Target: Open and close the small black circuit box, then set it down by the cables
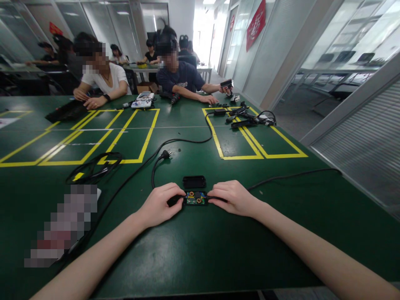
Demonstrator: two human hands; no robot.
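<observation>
In front of me lies a small circuit board (196, 198) in a black plastic case half, with copper coils and blue wires showing. At the board's left end, my left hand (162, 204) is closed, thumb and fingers around a black cable. My right hand (234, 198) pinches another black cable (218, 198) at the right end. Just behind the board rests a loose black case cover (194, 181), its hollow side up. A power plug (166, 154) on a black cord lies behind my left hand. From behind my right hand a black cord (290, 176) runs off to the right.
On the green table (187, 258), a coiled black cable (93, 168) and a blurred flat object (65, 229) lie to the left. Yellow tape (145, 141) marks rectangles. Several cables (250, 118) are heaped at the far right. Two people work across the table, near a drill (173, 99).
</observation>
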